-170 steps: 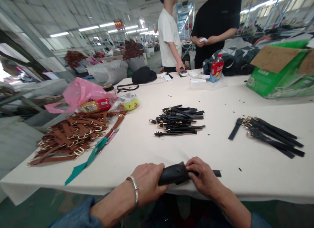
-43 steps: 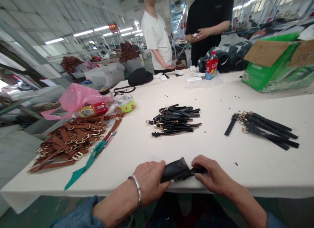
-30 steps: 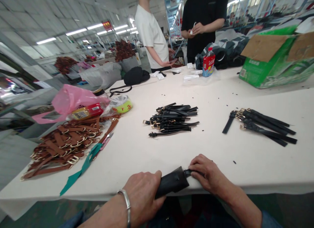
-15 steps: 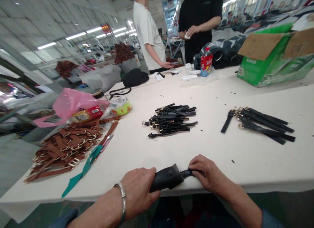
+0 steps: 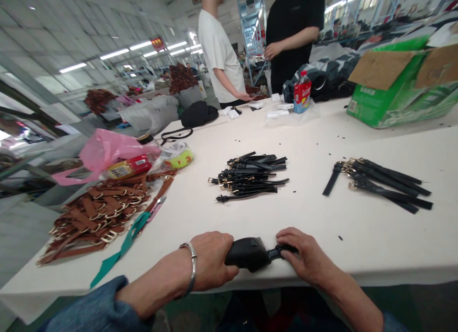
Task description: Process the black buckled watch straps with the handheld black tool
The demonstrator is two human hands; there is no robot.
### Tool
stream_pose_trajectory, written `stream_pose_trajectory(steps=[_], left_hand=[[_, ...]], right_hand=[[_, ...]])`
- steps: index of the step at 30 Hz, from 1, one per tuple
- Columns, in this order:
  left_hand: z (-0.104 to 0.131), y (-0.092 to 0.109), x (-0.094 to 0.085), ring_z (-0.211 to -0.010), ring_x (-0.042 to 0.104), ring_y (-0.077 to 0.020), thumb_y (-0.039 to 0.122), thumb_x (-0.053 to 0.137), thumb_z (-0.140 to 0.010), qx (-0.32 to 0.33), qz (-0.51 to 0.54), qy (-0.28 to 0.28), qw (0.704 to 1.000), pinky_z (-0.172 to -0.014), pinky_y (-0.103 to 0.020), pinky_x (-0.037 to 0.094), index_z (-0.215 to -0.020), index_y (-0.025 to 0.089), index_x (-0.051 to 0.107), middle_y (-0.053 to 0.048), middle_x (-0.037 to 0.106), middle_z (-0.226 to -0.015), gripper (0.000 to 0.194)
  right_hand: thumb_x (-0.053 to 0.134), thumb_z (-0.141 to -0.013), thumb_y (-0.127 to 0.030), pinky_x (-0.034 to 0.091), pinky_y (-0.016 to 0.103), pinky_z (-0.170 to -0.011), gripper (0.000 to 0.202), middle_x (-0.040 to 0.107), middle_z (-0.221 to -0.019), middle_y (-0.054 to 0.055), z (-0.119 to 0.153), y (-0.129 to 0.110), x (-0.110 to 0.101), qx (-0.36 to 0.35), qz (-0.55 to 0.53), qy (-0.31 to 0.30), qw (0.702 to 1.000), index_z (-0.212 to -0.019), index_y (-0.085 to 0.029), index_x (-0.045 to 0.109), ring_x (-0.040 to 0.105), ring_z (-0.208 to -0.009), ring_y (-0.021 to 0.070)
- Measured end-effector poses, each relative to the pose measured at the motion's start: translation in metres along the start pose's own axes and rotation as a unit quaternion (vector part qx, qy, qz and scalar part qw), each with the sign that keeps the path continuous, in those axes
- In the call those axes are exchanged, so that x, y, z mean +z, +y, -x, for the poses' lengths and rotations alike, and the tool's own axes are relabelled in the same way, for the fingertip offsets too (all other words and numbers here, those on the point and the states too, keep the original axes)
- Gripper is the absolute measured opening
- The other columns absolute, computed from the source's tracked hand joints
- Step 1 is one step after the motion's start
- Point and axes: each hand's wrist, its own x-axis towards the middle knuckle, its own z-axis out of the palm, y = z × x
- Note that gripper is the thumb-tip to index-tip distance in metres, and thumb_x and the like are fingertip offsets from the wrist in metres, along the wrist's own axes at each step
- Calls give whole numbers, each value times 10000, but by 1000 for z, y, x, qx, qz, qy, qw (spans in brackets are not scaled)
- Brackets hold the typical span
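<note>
My left hand (image 5: 211, 259), with a metal bangle at the wrist, is wrapped round the thick black body of a hand-held tool (image 5: 248, 254) with a small button on top. Its exact kind does not show. At the tool's right end, a black strap (image 5: 275, 252) meets it, and my right hand (image 5: 304, 255) pinches that strap between thumb and fingers. Both hands are low over the table's near edge. Ahead of them lies a pile of short black buckle straps (image 5: 250, 174). Further right rests a smaller bunch of longer black straps (image 5: 386, 181) with gold buckles.
At left on the white table (image 5: 200, 208) are brown buckle straps (image 5: 93, 212), a teal cloth strip (image 5: 121, 253) and a pink bag (image 5: 107, 150). A red-labelled bottle (image 5: 302, 92) and a green box (image 5: 397, 93) stand further back. Two people stand across the table.
My left hand and the tool have shifted slightly right, toward my right hand. The person in black has moved a hand, and the white item in it no longer shows.
</note>
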Motion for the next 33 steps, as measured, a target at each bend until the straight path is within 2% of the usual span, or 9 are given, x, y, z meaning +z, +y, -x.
stream_pose_trajectory(steps=[4, 6, 12, 14, 17, 22, 29, 33], left_hand=[[-13, 14, 3, -737, 605, -267, 489, 447, -639, 4, -5, 24, 1000, -624, -362, 468, -829, 204, 582, -95, 651, -807, 369], [-17, 14, 5, -726, 603, -258, 500, 454, -630, 3, 3, 20, 1000, -612, -349, 463, -823, 209, 584, -85, 651, -798, 373], [-5, -19, 8, -658, 589, -197, 476, 474, -629, -16, 43, -16, 999, -547, -274, 424, -792, 230, 586, -37, 637, -734, 316], [-4, -23, 10, -646, 585, -197, 492, 489, -614, -23, 40, -18, 999, -536, -272, 414, -783, 230, 588, -36, 632, -720, 326], [-13, -16, 15, -644, 585, -196, 518, 484, -612, -21, 47, -10, 999, -530, -267, 406, -780, 222, 593, -42, 629, -722, 357], [-30, -3, 23, -676, 586, -202, 510, 474, -626, -18, 63, 47, 997, -540, -269, 406, -816, 218, 588, -50, 634, -753, 367], [1, -22, 15, -636, 582, -186, 470, 492, -636, -19, 78, 16, 997, -526, -261, 398, -771, 232, 594, -25, 630, -703, 292], [-6, -14, 13, -593, 588, -173, 489, 511, -612, -11, 106, -26, 994, -494, -243, 402, -762, 213, 602, -25, 635, -683, 327]], right_hand=[[507, -710, -78, 447, 332, -815, 267, 576, -978, 65, 0, 0, 0, 4, 6, 0, 1000, -933, -198, 592, 536, -924, 184], [509, -709, -85, 446, 327, -815, 263, 577, -976, 65, 0, -1, -1, 6, 8, 0, 1000, -931, -199, 594, 538, -920, 183], [519, -695, -76, 442, 309, -827, 275, 574, -984, 64, 0, -3, 0, 9, 9, -1, 1000, -936, -189, 588, 532, -924, 176], [518, -696, -75, 440, 313, -831, 275, 572, -988, 64, 0, -1, 1, 12, 11, -3, 1000, -936, -190, 587, 530, -927, 177], [514, -700, -81, 441, 323, -827, 285, 569, -992, 64, 1, -1, 2, 15, 21, -6, 1000, -948, -198, 589, 530, -929, 183], [507, -707, -82, 435, 324, -839, 314, 559, -1011, 62, 0, -4, -1, 17, 29, -19, 999, -984, -208, 585, 523, -944, 183], [511, -712, -92, 445, 332, -829, 298, 561, -1013, 73, 1, -1, 1, 12, 32, -10, 999, -980, -199, 588, 525, -940, 191], [491, -725, -95, 446, 343, -825, 300, 559, -1014, 76, 1, -2, 1, 9, 31, -15, 999, -988, -204, 588, 523, -940, 197]])
